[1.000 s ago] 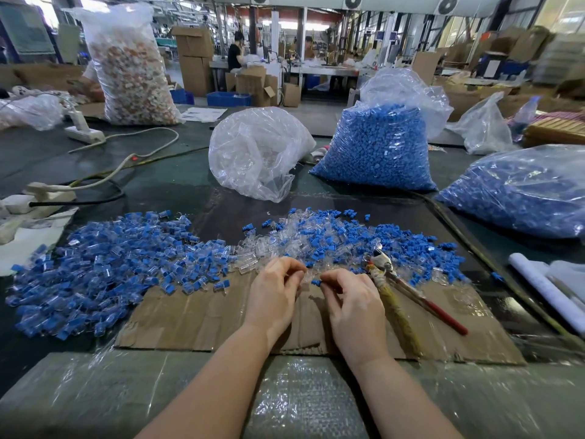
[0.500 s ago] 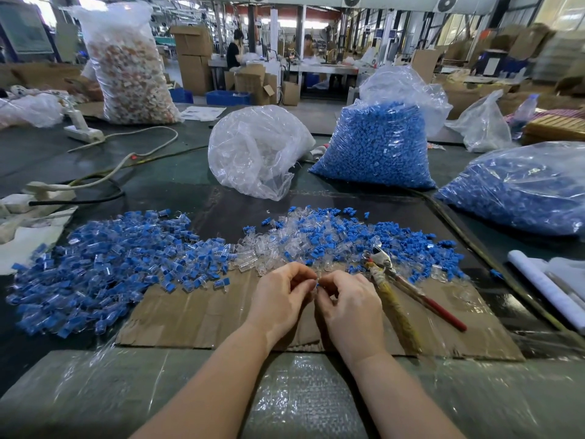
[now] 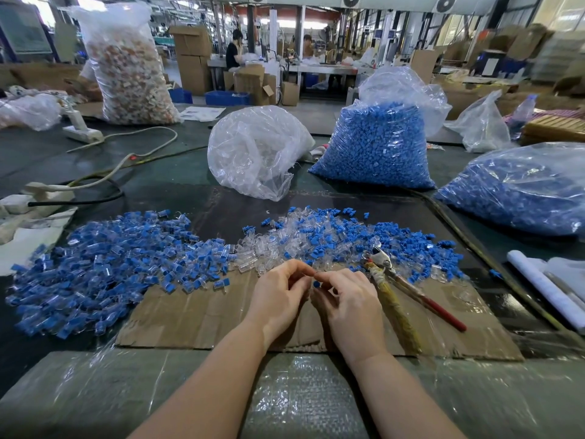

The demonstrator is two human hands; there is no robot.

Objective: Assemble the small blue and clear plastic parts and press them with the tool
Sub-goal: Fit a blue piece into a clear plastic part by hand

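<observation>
Since 0.5 s ago both hands have lifted a bit off the cardboard sheet (image 3: 196,315) and a small blue part (image 3: 316,284) now shows between them, where before the fingertips hid it. Left hand (image 3: 278,299) has thumb & forefinger curled in a pinch, tips meeting the right hand's; can't tell if a clear piece sits in that pinch. Right hand (image 3: 348,299) is curled too, fingers pinching the blue part, a short rounded nub, solid mid-blue, seen end-on just below the touching fingertips. Just right of the grip lie the pliers (image 3: 384,264), metal jaws pointing away, one handle wrapped in worn yellowish tape, the other red; nobody holds them. Beyond the grip, near it, a loose mix of clear sleeves and blue parts (image 3: 332,239) is heaped. Left of the grip spreads a pile of assembled pieces (image 3: 104,267), blue inside clear shells. Well beyond the grip stand a bag of blue parts (image 3: 376,150) and a clear bag (image 3: 256,150).
</observation>
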